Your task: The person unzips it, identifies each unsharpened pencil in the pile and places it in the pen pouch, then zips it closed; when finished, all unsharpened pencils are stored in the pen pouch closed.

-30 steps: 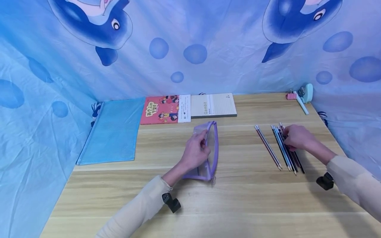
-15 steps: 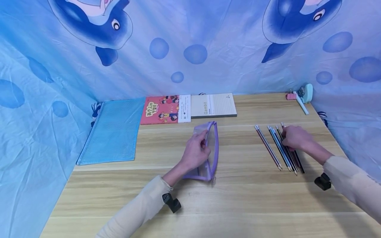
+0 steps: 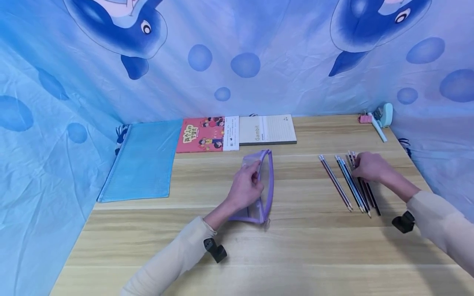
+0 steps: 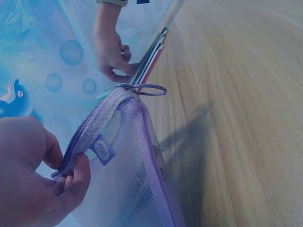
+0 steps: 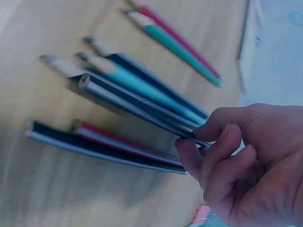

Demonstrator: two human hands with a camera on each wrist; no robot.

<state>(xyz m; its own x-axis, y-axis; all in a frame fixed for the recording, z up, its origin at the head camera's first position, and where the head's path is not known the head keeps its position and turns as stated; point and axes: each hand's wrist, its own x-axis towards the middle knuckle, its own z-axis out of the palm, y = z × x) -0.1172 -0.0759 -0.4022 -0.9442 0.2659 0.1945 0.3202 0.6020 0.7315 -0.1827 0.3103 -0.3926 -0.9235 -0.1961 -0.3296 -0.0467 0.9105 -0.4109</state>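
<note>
Here, at the head view's right, the right hand [image 3: 371, 167] pinches a pencil [image 5: 137, 109] between its fingers beside other pencils [image 3: 349, 184], long axis slanting upper left to lower right; mid-frame, the left hand [image 3: 245, 186] pinches the pouch [image 3: 271, 181], its mouth facing rightward.

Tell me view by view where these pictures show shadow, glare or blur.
Head view: mostly clear, with a shadow on the wooden table near the right sleeve and soft glare toward the bottom middle; left wrist view: hazy and bluish, a dark shadow right of the purple mesh pouch; right wrist view: the pencils blur, most at the ends away from the right hand.
</note>
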